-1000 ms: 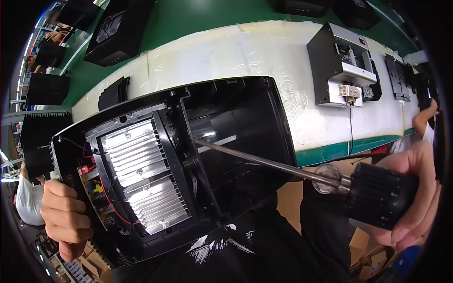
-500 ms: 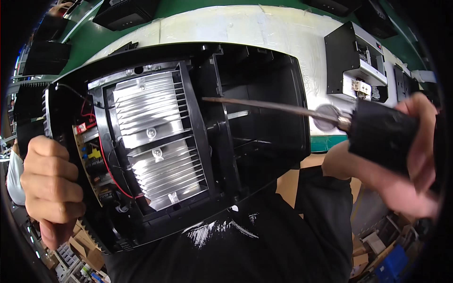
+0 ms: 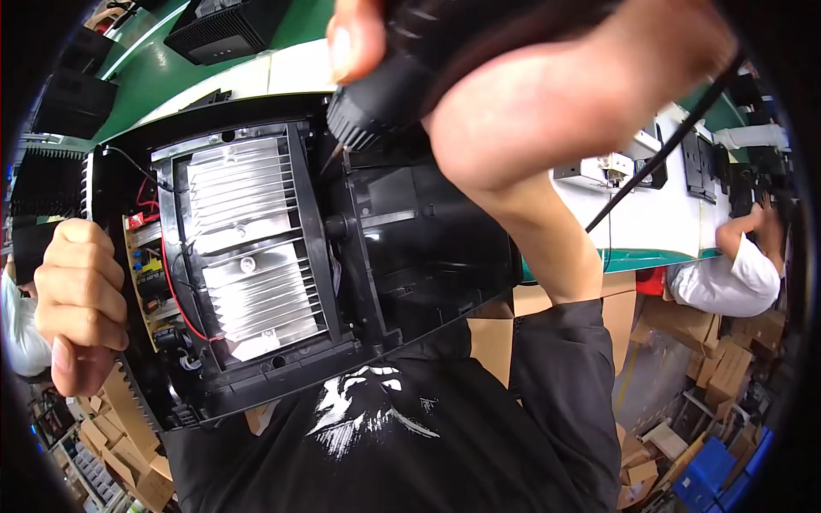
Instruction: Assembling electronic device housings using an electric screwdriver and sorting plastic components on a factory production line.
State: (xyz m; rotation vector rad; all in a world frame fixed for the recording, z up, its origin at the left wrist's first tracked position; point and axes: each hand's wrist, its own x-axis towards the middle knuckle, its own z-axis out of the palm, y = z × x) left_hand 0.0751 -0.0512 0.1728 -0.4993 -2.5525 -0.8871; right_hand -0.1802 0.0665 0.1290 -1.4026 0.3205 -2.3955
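Observation:
My left hand (image 3: 81, 299) is closed round the left end of a black plastic housing (image 3: 410, 282), which lies tilted in front of me. Two silver finned heat sinks (image 3: 244, 192) sit in a black frame inside it. Beside them, a circuit board (image 3: 145, 282) shows red wires and small parts. My right hand (image 3: 530, 103), partly blurred, grips a black electric screwdriver (image 3: 368, 111) from above. Its thin bit (image 3: 332, 160) points down into the housing, just right of the heat sink frame; the tip is hidden. A black cord (image 3: 667, 158) runs beside my right arm.
Behind the housing is a bench with a green top (image 3: 162, 64) and a white cover. Another black unit (image 3: 218, 34) stands at the back left, and opened units lie at the right. A person in a white sleeve (image 3: 727, 278) is at far right. Cardboard boxes (image 3: 710, 368) lie below.
My right hand has swung the screwdriver from the right side to above the housing, and its bit now points down inside. The housing has shifted slightly left; my left hand still grips it.

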